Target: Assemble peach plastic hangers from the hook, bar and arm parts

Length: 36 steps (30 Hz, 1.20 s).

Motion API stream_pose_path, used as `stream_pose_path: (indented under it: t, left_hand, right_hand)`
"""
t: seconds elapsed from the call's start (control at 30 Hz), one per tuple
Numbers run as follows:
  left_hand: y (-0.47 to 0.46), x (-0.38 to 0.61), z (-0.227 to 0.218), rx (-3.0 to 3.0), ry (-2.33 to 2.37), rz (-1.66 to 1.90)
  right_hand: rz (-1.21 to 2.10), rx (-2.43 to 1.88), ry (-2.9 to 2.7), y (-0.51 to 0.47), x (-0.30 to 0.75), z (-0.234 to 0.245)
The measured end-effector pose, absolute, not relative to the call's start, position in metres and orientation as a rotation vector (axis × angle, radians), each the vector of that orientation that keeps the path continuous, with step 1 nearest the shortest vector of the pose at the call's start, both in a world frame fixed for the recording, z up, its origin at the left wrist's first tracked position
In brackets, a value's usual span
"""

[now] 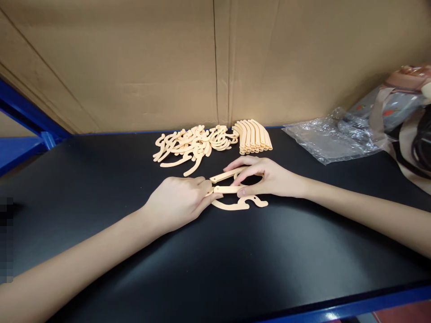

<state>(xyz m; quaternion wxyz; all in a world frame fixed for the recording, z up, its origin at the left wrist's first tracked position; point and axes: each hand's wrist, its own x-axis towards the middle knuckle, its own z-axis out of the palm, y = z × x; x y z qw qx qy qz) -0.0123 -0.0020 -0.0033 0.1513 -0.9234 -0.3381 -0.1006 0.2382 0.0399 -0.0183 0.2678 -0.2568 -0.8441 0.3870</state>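
Observation:
Over the middle of the black table, my left hand is closed, its thumb and fingers pinching the joint end of beige folding-hanger parts. My right hand curls round two hanger arms from the other side. The nearer hanger arm points left into my left fingertips and shows a small hole near its end. The farther hanger arm slants just behind it. Below my right hand shows a curved hook piece with a notched, holed end; its other end runs under my left fingers, where the joint is hidden.
Behind my hands lies a loose pile of beige hook pieces. Beside it sits a neat stack of hanger arms. A clear plastic bag and a strapped bag are at right. Cardboard walls the back.

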Motion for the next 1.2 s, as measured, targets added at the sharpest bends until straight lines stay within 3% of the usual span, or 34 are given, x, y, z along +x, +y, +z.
stream_pose_path:
  t: [0.77,1.2]
  left_hand:
    - [-0.004,-0.009,-0.001,-2.638,-0.747,-0.521]
    - [0.000,-0.012,-0.006,-2.839,-0.716,-0.476]
  right_hand:
    - [0.995,-0.737,-2.261,0.039,0.236,-0.017]
    - [0.919,-0.802,-2.138,0.046,0.236,-0.026]
